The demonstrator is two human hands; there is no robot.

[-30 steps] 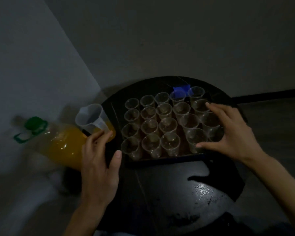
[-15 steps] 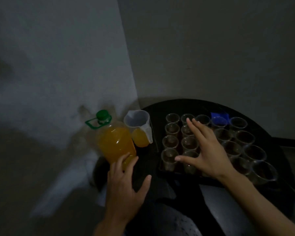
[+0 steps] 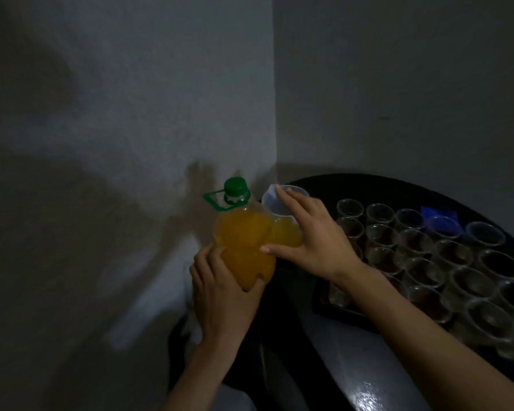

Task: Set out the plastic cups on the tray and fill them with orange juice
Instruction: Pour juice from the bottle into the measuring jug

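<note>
A big clear bottle of orange juice point(image 3: 244, 241) with a green cap and green carry handle stands at the table's left edge by the wall. My left hand point(image 3: 220, 289) grips its lower body. Right beside it stands a translucent jug point(image 3: 282, 209) holding some juice, and my right hand point(image 3: 312, 235) wraps round the jug's body. Several clear plastic cups point(image 3: 433, 262) stand in rows on a dark tray point(image 3: 336, 312) to the right; they look empty.
The round black table point(image 3: 324, 366) sits in a wall corner. A blue object point(image 3: 439, 216) lies at the tray's far side among the cups. The room is dim.
My view turned left. My right hand left the cups and took the jug; my left hand moved forward and took hold of the juice bottle.
</note>
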